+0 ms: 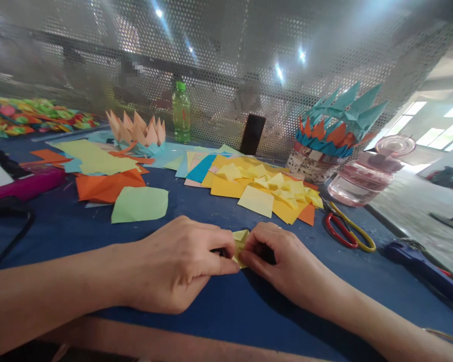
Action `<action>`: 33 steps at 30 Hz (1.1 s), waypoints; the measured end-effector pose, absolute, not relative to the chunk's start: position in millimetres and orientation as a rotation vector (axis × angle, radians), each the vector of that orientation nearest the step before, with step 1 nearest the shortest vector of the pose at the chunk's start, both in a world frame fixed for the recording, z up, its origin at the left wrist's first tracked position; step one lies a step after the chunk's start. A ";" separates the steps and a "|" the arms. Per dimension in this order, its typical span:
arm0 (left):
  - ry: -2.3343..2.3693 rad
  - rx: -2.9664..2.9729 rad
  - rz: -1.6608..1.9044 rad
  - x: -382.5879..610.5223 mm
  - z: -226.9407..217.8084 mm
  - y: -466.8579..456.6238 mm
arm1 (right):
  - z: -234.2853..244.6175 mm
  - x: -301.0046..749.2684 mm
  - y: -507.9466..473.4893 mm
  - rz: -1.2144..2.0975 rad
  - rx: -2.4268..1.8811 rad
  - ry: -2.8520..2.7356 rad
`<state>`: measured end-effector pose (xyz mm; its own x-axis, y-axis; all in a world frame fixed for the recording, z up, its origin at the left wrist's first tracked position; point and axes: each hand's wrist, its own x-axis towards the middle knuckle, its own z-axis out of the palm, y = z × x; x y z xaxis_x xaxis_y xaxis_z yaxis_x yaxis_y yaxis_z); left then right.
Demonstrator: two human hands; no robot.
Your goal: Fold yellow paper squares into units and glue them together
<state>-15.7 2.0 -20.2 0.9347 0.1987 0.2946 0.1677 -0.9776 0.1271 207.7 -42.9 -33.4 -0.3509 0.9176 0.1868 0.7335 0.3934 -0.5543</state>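
Observation:
A small folded yellow paper piece (240,242) lies on the blue table (219,306) between my hands. My left hand (181,264) has its fingers curled and pinches the left edge of the paper. My right hand (277,259) is closed too, with its fingertips pressing the paper's right edge against the table. Most of the paper is hidden under the fingers.
Just beyond the hands lie a heap of yellow paper squares (266,188), a green sheet (140,203) and orange sheets (105,186). Red-and-yellow scissors (345,230) lie to the right by a pink jar (366,176). A green bottle (181,113), a phone (252,134) and folded paper crowns (136,130) stand at the back.

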 end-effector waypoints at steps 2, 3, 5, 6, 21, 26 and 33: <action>0.292 3.009 0.445 -14.6 -18.1 1.0 | -33.7 208.0 -42.6 0.515 -1.408 -2.188; 0.300 3.012 0.431 -14.2 -17.2 0.6 | -33.8 208.2 -42.5 0.512 -1.406 -2.192; 0.321 3.017 0.390 -13.6 -16.1 -0.1 | -33.5 208.6 -42.4 0.514 -1.400 -2.197; 0.326 3.019 0.374 -13.5 -15.8 -0.3 | -33.2 208.8 -42.5 0.528 -1.400 -2.195; 0.291 3.004 0.374 -15.4 -17.1 -0.6 | -26.2 217.1 -38.7 0.867 -1.429 -2.079; 0.259 2.963 0.422 -17.6 -17.0 0.1 | -24.9 222.2 -37.9 0.910 -1.383 -2.116; 0.242 2.955 0.443 -18.6 -17.5 0.5 | -23.6 224.0 -37.3 0.925 -1.335 -2.156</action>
<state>-18.6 0.5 -17.5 0.9437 0.1792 0.2782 0.1368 -0.9768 0.1648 224.0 -37.3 -23.6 -0.4380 0.8987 0.0197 0.6051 0.3110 -0.7329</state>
